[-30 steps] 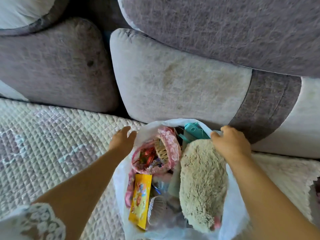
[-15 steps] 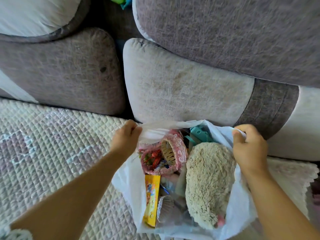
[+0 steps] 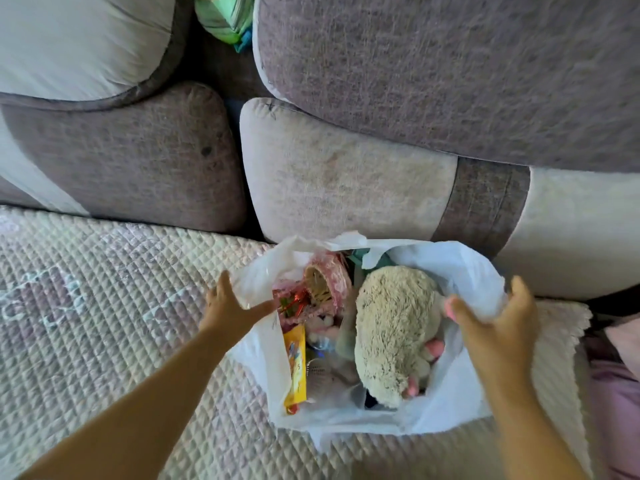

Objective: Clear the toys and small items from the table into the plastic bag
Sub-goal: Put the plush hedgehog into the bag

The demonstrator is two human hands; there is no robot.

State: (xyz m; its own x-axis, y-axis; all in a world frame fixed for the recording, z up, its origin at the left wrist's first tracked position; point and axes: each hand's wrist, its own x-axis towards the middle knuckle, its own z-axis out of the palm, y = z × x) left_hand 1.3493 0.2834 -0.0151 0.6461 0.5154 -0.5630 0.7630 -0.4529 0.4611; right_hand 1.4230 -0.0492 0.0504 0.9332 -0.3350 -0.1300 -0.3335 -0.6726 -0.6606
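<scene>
Hands spread open, left hand (image 3: 232, 303) and right hand (image 3: 498, 323) touching plastic bag (image 3: 460, 268) sides.

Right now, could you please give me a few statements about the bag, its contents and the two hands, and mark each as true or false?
1. The plastic bag lies open on the quilted cover. True.
2. The plush toy lies outside the bag on the quilt. False: it is inside the bag, on its right side.
3. The yellow packet is inside the bag, near its left edge. True.
4. The left hand grips the plush toy. False: its fingers are spread at the bag's left rim, not on the toy.
5. The right hand is at the bag's right rim with its fingers open. True.
6. The pink-trimmed basket stands on the sofa cushion. False: it is in the bag.
</scene>
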